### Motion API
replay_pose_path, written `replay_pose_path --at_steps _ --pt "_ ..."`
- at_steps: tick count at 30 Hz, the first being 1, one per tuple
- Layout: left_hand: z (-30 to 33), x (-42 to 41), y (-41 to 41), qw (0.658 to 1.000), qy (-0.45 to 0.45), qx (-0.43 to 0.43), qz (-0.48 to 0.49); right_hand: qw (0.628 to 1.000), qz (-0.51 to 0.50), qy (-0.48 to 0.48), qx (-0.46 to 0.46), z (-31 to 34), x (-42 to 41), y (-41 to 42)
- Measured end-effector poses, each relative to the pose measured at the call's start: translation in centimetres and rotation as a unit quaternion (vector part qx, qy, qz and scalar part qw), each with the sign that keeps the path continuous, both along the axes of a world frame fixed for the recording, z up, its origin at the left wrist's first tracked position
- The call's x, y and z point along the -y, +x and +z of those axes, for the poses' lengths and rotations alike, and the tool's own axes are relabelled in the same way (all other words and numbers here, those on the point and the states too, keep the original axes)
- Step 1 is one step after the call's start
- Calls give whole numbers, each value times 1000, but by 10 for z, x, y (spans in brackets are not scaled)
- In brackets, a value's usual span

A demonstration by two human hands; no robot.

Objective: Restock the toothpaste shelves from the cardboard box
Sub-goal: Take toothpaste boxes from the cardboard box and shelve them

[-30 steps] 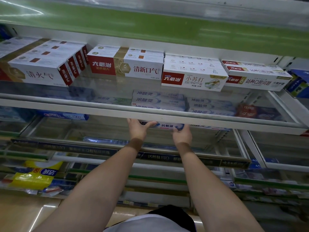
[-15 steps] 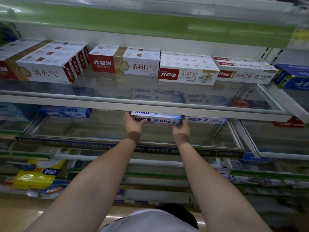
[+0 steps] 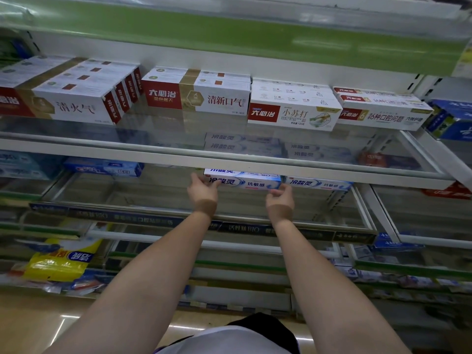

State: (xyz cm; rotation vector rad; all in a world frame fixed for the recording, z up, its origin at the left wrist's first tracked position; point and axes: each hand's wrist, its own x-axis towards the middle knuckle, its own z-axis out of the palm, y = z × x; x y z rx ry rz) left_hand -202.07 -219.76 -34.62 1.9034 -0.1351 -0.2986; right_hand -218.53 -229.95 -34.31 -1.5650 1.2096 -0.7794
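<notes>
Your two hands have drawn a stack of white-and-blue toothpaste cartons forward from deep under the glass-fronted upper shelf to the front of the clear shelf below it, where a second ago only a sliver of the pack showed between your wrists. Your left hand now cups the stack's left end, thumb up along the corner and fingers curled under the printed face; your right hand has fingers curled at the lower right corner, touching the stack, though whether it grips or only steadies it cannot be told. The cartons sit just left of a matching white-and-blue carton already faced, and below the red-and-white toothpaste boxes lining the upper shelf. The pull-forward suggests this slot is nearly faced; bare shelf to the left of the stack likely wants filling next. The cardboard box is out of sight.
</notes>
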Motion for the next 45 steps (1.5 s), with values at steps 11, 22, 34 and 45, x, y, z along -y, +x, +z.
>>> replay_pose_path --at_steps 11,22,34,45 --pt "2 2 -21 999 -39 5 -34 975 -12 183 128 7 6 -3" --pt "24 91 -164 943 -33 -143 -298 851 -205 347 337 23 15 -112" --pt "20 147 -340 835 44 -196 -513 798 -323 333 386 9 42 -285" --pt "1 204 -553 780 62 -196 -591 721 -452 299 432 -19 83 -494"
